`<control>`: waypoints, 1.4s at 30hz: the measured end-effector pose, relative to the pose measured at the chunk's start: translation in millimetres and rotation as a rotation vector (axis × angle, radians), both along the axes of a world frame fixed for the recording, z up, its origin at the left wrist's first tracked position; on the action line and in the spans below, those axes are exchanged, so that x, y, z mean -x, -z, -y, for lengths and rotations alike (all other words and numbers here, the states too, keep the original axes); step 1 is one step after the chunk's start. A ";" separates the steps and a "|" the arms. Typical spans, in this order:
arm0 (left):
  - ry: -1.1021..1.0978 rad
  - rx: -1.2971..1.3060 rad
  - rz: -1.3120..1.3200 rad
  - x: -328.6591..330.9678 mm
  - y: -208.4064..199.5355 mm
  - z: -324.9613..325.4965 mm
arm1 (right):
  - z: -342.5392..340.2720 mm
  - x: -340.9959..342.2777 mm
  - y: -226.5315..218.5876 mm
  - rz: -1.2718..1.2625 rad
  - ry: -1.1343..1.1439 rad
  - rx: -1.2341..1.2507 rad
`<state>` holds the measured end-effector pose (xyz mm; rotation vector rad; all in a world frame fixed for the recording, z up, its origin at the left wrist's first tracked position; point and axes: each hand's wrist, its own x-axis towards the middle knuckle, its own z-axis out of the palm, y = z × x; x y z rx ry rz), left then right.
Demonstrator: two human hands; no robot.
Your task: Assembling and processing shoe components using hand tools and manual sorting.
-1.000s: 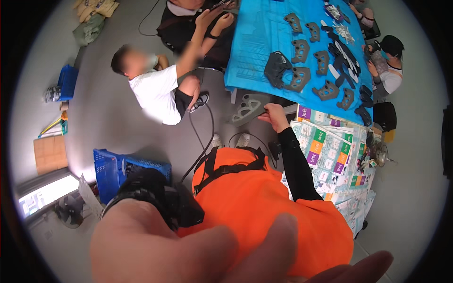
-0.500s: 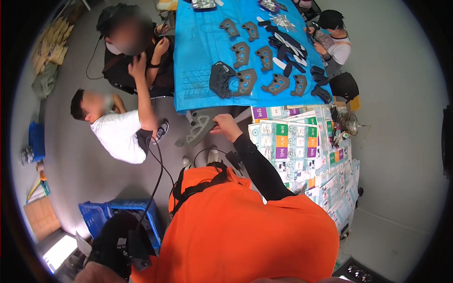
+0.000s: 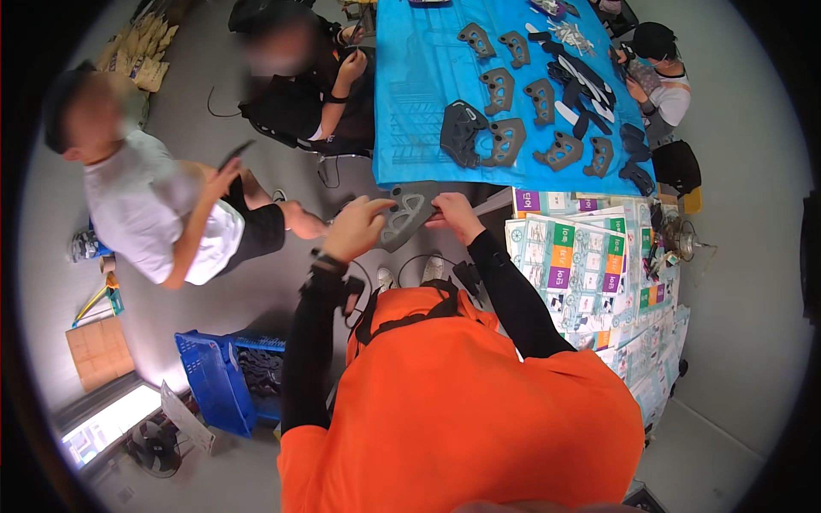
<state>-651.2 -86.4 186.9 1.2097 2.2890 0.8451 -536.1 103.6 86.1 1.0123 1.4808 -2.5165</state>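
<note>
A flat grey curved part with cut-out openings [image 3: 409, 219] is held in front of me, just off the near edge of the blue-covered table [image 3: 419, 103]. My right hand [image 3: 457, 219] pinches its right end between thumb and fingers. At the left end is my left hand [image 3: 355, 229], its fingers bent against the part's edge; the thumb is partly hidden. Several similar grey parts [image 3: 560, 150] lie spread on the table. Among them sits a darker, black piece [image 3: 462, 134], which touches one grey part [image 3: 505, 142].
Printed sheets [image 3: 564, 274] cover the surface at my right. A blue crate [image 3: 214, 380] with dark pieces stands on the floor at lower left. A person in white [image 3: 162, 205] is at my left, a person in black [image 3: 295, 103] beyond, another [image 3: 663, 81] across the table.
My left hand has come up from beside the blue crate to the grey part. My right hand kept its hold. The person in white has shifted left in view and lowered an arm.
</note>
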 end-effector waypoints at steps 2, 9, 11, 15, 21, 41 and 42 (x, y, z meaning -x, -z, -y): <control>0.037 0.032 -0.029 0.4 36.9 -24.3 | -7.2 5.5 -2.3 0.022 -0.031 -0.052; -0.047 0.071 -0.078 -9.5 59.2 -42.2 | -0.1 1.1 -4.2 -0.016 -0.002 -0.064; -0.046 0.043 -0.116 -13.5 66.0 -42.4 | -0.9 -4.0 5.1 -0.035 -0.005 -0.053; -0.081 0.062 -0.046 -21.3 68.4 -44.8 | -4.7 -16.3 8.2 -0.017 0.014 -0.034; -0.106 -0.018 0.051 -12.9 41.9 -52.9 | -8.9 -22.3 14.6 0.023 0.016 -0.080; 0.035 -0.263 0.167 35.7 -89.7 -88.1 | -55.5 -58.4 37.0 -0.002 0.253 -0.113; 0.049 -0.229 0.179 32.0 -81.9 -85.8 | -56.1 -59.4 37.2 0.002 0.253 -0.114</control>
